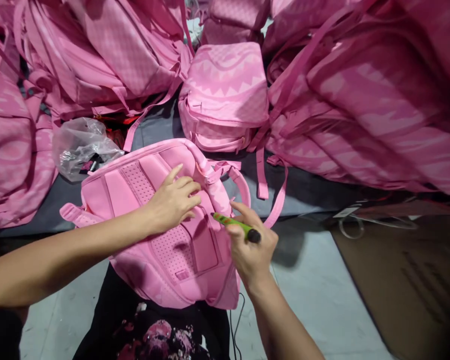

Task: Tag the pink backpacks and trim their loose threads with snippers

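Pale grey floor [315,290], dark table [315,187] (its edge shadowed), perhaps cardboard [408,280] at right.

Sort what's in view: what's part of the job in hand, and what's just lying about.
In hand: pink backpack under the left hand; green pen-like tool in the right hand.
Lying about: upright backpack, plastic bag, backpack piles, cardboard.

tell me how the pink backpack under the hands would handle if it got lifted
The pink backpack would probably sag rather than hold its shape: its edges crumple and its straps trail loosely. The padded back panel may stiffen the middle somewhat. It lies fairly flat under the left hand, so it is likely light for its size, and it should not roll.
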Action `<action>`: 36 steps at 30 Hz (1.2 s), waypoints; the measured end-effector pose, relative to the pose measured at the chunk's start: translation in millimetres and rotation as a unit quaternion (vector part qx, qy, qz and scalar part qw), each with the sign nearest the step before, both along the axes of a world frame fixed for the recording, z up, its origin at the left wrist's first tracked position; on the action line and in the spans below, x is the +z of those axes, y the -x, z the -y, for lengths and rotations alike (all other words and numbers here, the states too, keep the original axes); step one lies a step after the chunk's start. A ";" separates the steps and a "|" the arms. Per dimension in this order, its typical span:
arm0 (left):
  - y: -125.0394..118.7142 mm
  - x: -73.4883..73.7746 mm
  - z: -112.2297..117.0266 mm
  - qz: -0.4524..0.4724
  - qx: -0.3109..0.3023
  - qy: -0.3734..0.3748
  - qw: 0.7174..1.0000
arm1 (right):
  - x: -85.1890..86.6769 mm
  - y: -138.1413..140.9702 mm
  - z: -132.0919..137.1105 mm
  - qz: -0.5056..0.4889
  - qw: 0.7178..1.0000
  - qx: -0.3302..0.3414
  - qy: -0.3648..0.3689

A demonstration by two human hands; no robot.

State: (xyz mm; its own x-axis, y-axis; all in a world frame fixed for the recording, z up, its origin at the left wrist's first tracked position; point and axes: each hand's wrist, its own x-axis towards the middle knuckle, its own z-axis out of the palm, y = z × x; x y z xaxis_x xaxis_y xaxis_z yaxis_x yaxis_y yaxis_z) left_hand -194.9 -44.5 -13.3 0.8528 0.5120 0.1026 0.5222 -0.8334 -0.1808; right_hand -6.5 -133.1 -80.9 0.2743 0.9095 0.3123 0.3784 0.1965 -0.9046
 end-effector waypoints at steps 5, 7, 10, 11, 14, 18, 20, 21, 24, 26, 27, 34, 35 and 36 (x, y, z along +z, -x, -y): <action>6.3 -13.4 4.5 0.047 -0.032 -0.016 0.998 | -7.4 0.7 -4.0 -0.021 0.993 0.089 0.076; 8.0 -19.5 4.3 0.070 -0.046 -0.027 0.996 | -4.8 -0.5 -6.4 -0.117 0.983 0.072 0.122; 9.2 -24.6 3.2 0.097 -0.055 -0.043 0.993 | -1.8 3.0 -11.9 -0.166 0.973 0.050 0.153; 9.3 -25.3 3.0 0.100 -0.055 -0.045 0.992 | -1.6 4.9 -13.7 -0.158 0.974 0.056 0.150; 9.6 -26.9 2.8 0.090 -0.054 -0.048 0.993 | -2.3 8.3 -17.2 -0.118 0.981 0.074 0.139; 10.8 -29.4 2.5 0.090 -0.062 -0.063 0.992 | -0.7 6.4 -18.6 -0.103 0.983 0.066 0.137; 11.5 -30.4 2.2 0.092 -0.066 -0.064 0.992 | 1.5 5.4 -19.9 -0.105 0.982 0.074 0.139; 11.7 -30.8 2.1 0.091 -0.066 -0.063 0.992 | 2.5 5.2 -20.9 -0.095 0.982 0.078 0.141; 12.2 -32.1 1.9 0.093 -0.067 -0.062 0.991 | 4.6 4.6 -24.7 -0.064 0.986 0.075 0.133; 12.3 -33.2 1.8 0.094 -0.072 -0.068 0.991 | 5.3 4.1 -27.4 -0.060 0.986 0.081 0.132; 12.3 -33.7 1.8 0.094 -0.074 -0.073 0.990 | 5.7 3.8 -28.8 -0.058 0.986 0.086 0.134; 12.3 -31.2 3.7 0.076 -0.072 -0.103 0.989 | 10.8 3.0 -36.2 -0.064 0.982 0.104 0.143; 12.4 -30.6 4.0 0.073 -0.072 -0.106 0.989 | 11.1 3.0 -36.9 -0.060 0.983 0.099 0.142; 12.4 -30.1 4.2 0.071 -0.072 -0.110 0.989 | 11.0 3.0 -37.5 -0.059 0.984 0.095 0.142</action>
State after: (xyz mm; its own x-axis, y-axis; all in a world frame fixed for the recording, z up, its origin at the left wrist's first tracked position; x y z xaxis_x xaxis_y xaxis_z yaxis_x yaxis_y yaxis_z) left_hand -207.3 -48.6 -43.5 0.8843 0.3388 0.3213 0.4342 -0.8497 -0.2990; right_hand -9.4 -95.7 -69.9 0.1095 0.9939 0.0151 0.2490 -0.0127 -0.9684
